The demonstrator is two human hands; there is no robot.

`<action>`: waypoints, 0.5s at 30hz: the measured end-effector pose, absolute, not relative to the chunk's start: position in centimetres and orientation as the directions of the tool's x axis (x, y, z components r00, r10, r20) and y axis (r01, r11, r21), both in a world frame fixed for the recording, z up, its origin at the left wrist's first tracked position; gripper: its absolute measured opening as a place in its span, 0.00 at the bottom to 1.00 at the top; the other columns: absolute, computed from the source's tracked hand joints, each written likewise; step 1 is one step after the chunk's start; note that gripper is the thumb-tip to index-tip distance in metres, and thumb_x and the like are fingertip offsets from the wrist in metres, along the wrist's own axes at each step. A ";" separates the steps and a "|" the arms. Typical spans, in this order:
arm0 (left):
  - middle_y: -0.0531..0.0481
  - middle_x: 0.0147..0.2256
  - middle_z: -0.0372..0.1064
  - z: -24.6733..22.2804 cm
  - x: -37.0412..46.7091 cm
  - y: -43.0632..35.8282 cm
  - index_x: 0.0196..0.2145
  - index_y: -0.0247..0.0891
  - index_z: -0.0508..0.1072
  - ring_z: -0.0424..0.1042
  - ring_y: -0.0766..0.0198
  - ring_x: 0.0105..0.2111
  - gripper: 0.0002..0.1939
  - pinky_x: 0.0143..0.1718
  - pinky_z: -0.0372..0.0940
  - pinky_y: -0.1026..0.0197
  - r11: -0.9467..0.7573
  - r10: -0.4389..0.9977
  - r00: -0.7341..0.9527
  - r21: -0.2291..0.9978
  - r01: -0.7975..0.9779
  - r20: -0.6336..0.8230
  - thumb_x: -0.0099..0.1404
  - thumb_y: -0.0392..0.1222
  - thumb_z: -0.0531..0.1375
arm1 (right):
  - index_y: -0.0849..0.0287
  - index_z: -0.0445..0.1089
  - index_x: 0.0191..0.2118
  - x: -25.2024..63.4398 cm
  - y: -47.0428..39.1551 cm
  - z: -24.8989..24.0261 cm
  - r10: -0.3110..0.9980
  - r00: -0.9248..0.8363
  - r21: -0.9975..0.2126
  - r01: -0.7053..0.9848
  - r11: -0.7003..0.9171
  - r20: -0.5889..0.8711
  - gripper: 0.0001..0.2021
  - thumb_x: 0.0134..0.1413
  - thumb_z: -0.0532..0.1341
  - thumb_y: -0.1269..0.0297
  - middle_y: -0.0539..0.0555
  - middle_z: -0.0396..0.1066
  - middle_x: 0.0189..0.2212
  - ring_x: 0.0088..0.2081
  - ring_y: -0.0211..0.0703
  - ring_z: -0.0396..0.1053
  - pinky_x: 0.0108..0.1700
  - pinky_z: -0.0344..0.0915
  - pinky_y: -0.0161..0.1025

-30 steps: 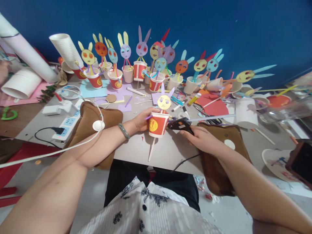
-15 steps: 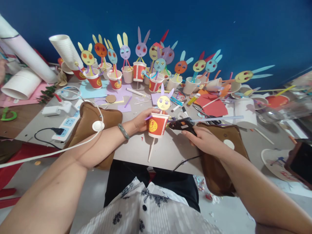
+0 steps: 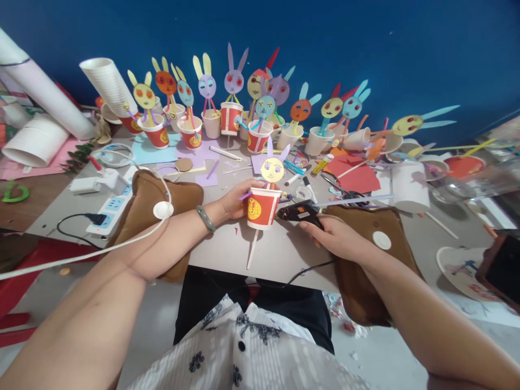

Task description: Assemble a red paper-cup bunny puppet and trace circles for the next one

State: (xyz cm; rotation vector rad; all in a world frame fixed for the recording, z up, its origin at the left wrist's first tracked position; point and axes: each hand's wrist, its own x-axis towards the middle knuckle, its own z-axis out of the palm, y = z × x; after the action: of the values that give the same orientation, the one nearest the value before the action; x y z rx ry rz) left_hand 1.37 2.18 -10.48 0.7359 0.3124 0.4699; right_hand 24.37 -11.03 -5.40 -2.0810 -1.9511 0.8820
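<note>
My left hand (image 3: 238,199) is closed around the back and left side of a red paper cup (image 3: 262,210) with a yellow print. Out of the cup's top rises a yellow paper rabbit face (image 3: 272,169) with lilac ears, and a pale stick (image 3: 252,250) points down from below it. In my right hand (image 3: 327,234) is a black glue gun (image 3: 301,213), its nozzle at the cup's right side; whether it touches I cannot tell. A dark cord (image 3: 311,269) runs below the gun. The fingers behind the cup are partly hidden.
Several paper-cup rabbits (image 3: 190,130) stand along the blue wall. A stack of white cups (image 3: 106,86) leans at the back left, near a power strip (image 3: 111,208). Brown cushions (image 3: 374,271) lie under both arms. Red paper (image 3: 353,172), markers and scraps cover the table behind the cup.
My right hand has shifted slightly left with the glue gun, bringing the nozzle closer to the cup's side. My left hand and the cup have barely moved.
</note>
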 end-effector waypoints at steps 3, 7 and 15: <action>0.44 0.35 0.80 -10.4 1.5 2.0 0.41 0.32 0.77 0.78 0.58 0.33 0.23 0.41 0.69 0.57 0.641 0.510 0.854 0.708 -0.297 -0.103 0.55 0.53 0.68 | 0.52 0.61 0.20 24.3 -11.1 -5.4 0.951 -0.015 -0.480 0.865 -0.142 -0.308 0.25 0.62 0.53 0.41 0.52 0.68 0.16 0.23 0.46 0.69 0.32 0.66 0.42; 0.43 0.34 0.80 -10.5 1.7 1.9 0.39 0.32 0.77 0.78 0.57 0.32 0.22 0.41 0.69 0.56 0.598 0.523 0.850 0.737 -0.315 -0.061 0.55 0.53 0.68 | 0.51 0.60 0.20 24.2 -11.1 -5.3 0.949 -0.015 -0.482 0.864 -0.146 -0.314 0.25 0.61 0.53 0.42 0.52 0.68 0.17 0.24 0.48 0.70 0.34 0.67 0.43; 0.44 0.34 0.79 -10.6 1.9 1.8 0.40 0.31 0.79 0.78 0.58 0.33 0.21 0.40 0.70 0.57 0.578 0.544 0.838 0.745 -0.332 -0.048 0.55 0.52 0.68 | 0.51 0.60 0.18 24.4 -11.1 -5.2 0.952 -0.019 -0.452 0.883 -0.127 -0.304 0.26 0.63 0.52 0.42 0.54 0.69 0.19 0.27 0.49 0.71 0.36 0.68 0.44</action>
State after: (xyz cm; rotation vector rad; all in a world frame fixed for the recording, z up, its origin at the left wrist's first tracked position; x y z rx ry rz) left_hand 1.90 1.76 -10.65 0.8046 0.2861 0.5207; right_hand 24.44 -11.10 -5.23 -2.1079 -1.9874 0.8384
